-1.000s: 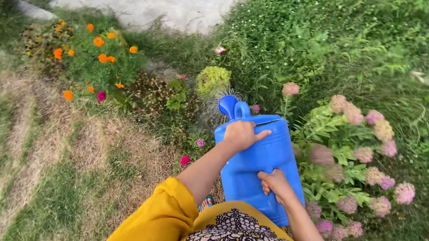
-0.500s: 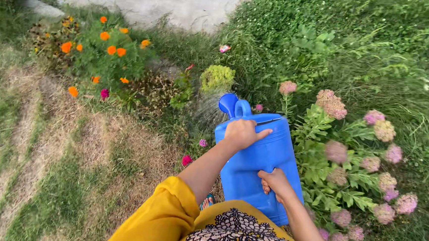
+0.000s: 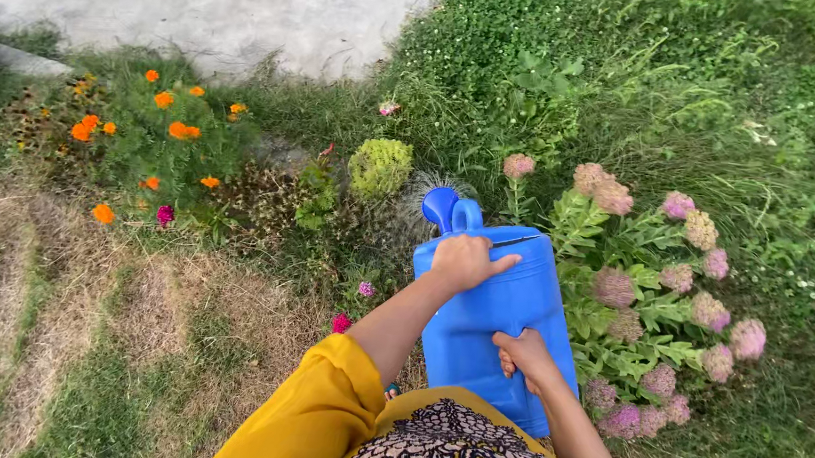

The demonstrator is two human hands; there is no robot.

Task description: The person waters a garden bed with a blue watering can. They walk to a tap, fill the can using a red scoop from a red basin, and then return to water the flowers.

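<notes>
The left hand (image 3: 462, 261) is gripping the top handle of the blue can (image 3: 497, 310), fingers wrapped tight around it. The right hand (image 3: 524, 354) is clasping the can's rear edge low down, its grip closed on the plastic. The can is tilting forward, its spout (image 3: 440, 206) pointing away from the person and spraying water onto the plants ahead. Pink flowers (image 3: 658, 301) are standing just right of the can; orange flowers (image 3: 164, 120) are growing well to its left, and a concrete slab (image 3: 204, 4) is lying beyond them.
</notes>
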